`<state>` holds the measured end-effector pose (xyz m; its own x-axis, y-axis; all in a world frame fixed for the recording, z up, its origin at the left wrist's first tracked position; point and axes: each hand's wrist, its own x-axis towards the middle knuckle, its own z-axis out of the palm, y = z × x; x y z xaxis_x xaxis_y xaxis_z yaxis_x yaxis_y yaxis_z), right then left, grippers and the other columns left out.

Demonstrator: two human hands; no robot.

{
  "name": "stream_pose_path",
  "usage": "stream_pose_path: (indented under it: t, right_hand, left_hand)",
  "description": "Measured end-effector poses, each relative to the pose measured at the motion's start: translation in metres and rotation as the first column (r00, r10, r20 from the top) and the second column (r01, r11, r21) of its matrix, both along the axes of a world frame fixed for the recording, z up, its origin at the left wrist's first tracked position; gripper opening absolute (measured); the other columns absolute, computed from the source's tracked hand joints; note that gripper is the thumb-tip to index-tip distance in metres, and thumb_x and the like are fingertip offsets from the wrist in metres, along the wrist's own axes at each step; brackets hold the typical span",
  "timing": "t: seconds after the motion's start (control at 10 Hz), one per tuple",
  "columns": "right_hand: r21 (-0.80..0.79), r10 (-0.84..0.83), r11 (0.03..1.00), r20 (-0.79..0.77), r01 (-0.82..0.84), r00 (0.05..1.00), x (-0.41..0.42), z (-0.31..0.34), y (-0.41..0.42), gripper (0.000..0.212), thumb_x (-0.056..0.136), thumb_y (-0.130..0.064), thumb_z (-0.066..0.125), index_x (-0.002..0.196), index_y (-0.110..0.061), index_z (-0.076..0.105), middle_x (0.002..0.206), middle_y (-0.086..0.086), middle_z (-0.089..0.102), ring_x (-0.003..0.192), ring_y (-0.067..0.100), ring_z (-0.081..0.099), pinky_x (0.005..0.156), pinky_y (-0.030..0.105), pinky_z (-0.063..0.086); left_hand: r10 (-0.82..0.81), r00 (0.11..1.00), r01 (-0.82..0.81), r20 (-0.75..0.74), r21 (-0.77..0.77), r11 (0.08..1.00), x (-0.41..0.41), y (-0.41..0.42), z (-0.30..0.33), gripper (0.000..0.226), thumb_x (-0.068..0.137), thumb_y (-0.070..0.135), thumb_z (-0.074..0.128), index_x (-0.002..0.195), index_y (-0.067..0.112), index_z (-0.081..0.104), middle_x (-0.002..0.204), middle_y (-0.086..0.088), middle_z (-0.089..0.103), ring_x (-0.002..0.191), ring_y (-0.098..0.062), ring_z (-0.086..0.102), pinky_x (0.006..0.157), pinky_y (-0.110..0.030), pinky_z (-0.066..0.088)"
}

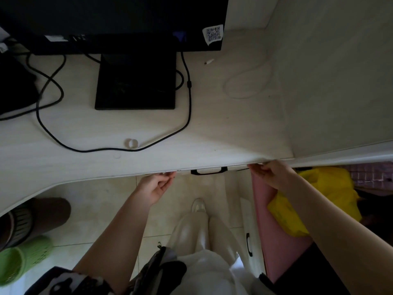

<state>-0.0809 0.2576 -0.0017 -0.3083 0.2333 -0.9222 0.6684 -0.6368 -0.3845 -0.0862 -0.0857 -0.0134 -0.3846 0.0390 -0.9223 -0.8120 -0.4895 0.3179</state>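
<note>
Drawer front (231, 167) tucked under the worktop's (212, 128) near edge, long axis running left to right, black handle (209, 171) at its centre. Left grip (155, 186) and right grip (271, 174) flank the handle, about equally near. Forearms reach forward, palms turned inward. Both grips clamped, fingers curled and pinching the drawer front's top lip. Likely pull: straight back toward the body.

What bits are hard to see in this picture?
Head view:
- Drawer: mostly hidden under the desk edge.
- Left hand, right hand: whether they grip anything, too dark.
- Monitor: cut off by top edge.
- QR sticker: too small to read.
</note>
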Motion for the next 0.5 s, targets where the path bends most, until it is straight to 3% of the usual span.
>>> stream_pose_path:
  t: [0.1, 0.2, 0.3, 0.4, 0.5]
  right_hand:
    - [-0.002, 0.046, 0.999, -0.015, -0.046, 0.999, 0.003, 0.002, -0.001, 0.033, 0.091, 0.019, 0.018, 0.088, 0.000, 0.045, 0.089, 0.024, 0.057, 0.079, 0.034, 0.063, 0.101, 0.046, 0.046]
    - [0.017, 0.092, 0.996, -0.019, -0.092, 0.996, 0.007, 0.003, 0.001, 0.029, 0.092, 0.017, 0.024, 0.083, -0.004, 0.043, 0.093, 0.021, 0.059, 0.068, 0.029, 0.070, 0.071, 0.039, 0.059]
    - [0.042, 0.151, 0.988, -0.014, -0.150, 0.988, 0.014, 0.012, -0.003, 0.021, 0.095, 0.011, 0.030, 0.097, -0.006, 0.043, 0.098, 0.018, 0.061, 0.082, 0.029, 0.064, 0.081, 0.040, 0.053]
    - [0.095, 0.233, 0.969, -0.024, -0.230, 0.972, 0.027, 0.023, -0.011, 0.017, 0.098, 0.001, 0.036, 0.114, -0.006, 0.041, 0.094, 0.015, 0.061, 0.084, 0.029, 0.062, 0.080, 0.040, 0.052]
    - [0.180, 0.337, 0.927, -0.017, -0.329, 0.941, 0.043, 0.029, -0.018, 0.018, 0.097, -0.005, 0.042, 0.113, -0.004, 0.050, 0.086, 0.011, 0.061, 0.071, 0.022, 0.060, 0.067, 0.032, 0.052]
  left_hand:
    - [0.020, 1.000, -0.020, 0.004, -0.019, 1.000, 0.006, 0.003, 0.002, 0.045, 0.092, -0.016, 0.040, 0.132, 0.007, 0.040, 0.111, -0.011, 0.065, 0.098, -0.024, 0.068, 0.084, -0.032, 0.054]
    - [0.006, 1.000, -0.007, -0.025, -0.056, 0.998, 0.009, 0.011, 0.009, 0.060, 0.093, -0.015, 0.039, 0.147, 0.007, 0.023, 0.130, -0.016, 0.058, 0.119, -0.033, 0.058, 0.096, -0.037, 0.046]
    - [-0.059, 0.996, 0.053, -0.069, -0.091, 0.994, 0.016, 0.015, 0.021, 0.064, 0.094, -0.013, 0.040, 0.150, 0.007, 0.017, 0.138, -0.016, 0.054, 0.114, -0.032, 0.060, 0.094, -0.036, 0.047]
    - [-0.115, 0.985, 0.098, -0.126, -0.130, 0.987, 0.028, 0.020, 0.030, 0.060, 0.093, -0.009, 0.045, 0.147, 0.009, 0.025, 0.128, -0.013, 0.061, 0.101, -0.030, 0.065, 0.088, -0.033, 0.051]
    - [-0.212, 0.963, 0.171, -0.167, -0.232, 0.958, 0.044, 0.028, 0.036, 0.053, 0.090, -0.005, 0.054, 0.139, 0.009, 0.041, 0.103, -0.008, 0.069, 0.085, -0.024, 0.068, 0.082, -0.033, 0.052]
